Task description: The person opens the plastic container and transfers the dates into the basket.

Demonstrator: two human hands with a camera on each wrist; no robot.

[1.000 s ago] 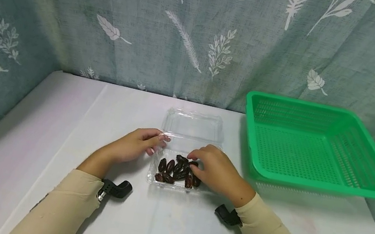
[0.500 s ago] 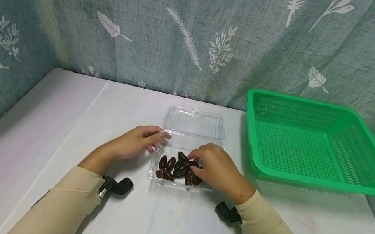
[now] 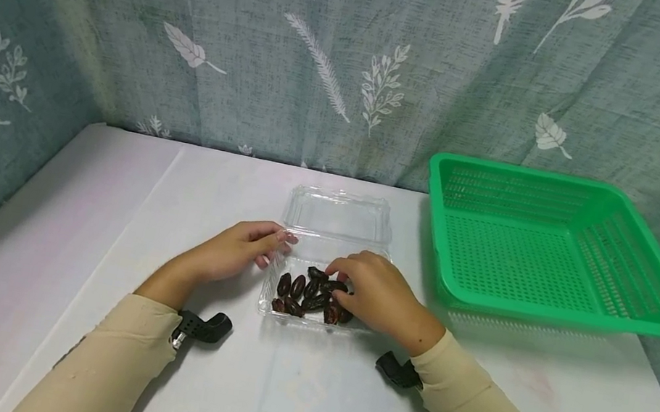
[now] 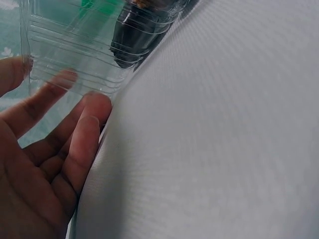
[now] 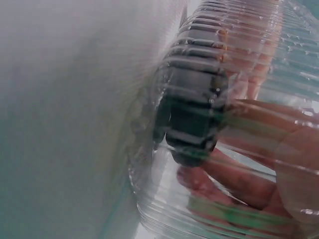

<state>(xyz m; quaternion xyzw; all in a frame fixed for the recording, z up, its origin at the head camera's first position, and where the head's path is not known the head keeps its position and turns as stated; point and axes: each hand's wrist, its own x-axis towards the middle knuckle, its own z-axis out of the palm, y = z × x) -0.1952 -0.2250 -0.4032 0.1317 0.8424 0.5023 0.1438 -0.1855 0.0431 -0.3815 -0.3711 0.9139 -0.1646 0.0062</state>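
Observation:
On the table, a clear plastic clamshell container [image 3: 265, 296] lies with its lid [image 3: 338, 215] folded back, away from the person. Several dark brown dates [image 3: 298, 286] lie in its base. My left hand [image 3: 232, 251] holds the container's left rim; in the left wrist view the thumb is at the edge and the fingertips touch the ribbed outer wall. Inside the base, my right hand [image 3: 381, 292] pinches a date [image 5: 192, 124] among the others at the right side. Through the clear wall in the right wrist view, the fingers curl about it. The right hand hides some dates.
A green plastic basket [image 3: 438, 247] with perforated walls stands at the right, behind the right forearm. The table has a white cover [image 3: 303, 393]. A leaf-patterned curtain [image 3: 253, 38] hangs along its back. Black wrist camera mounts [image 3: 205, 326] stick out from both wrists.
The head view has shifted slightly. Both hands keep their places on the container and among the dates; the right fingers and the dates beside them have moved only a little.

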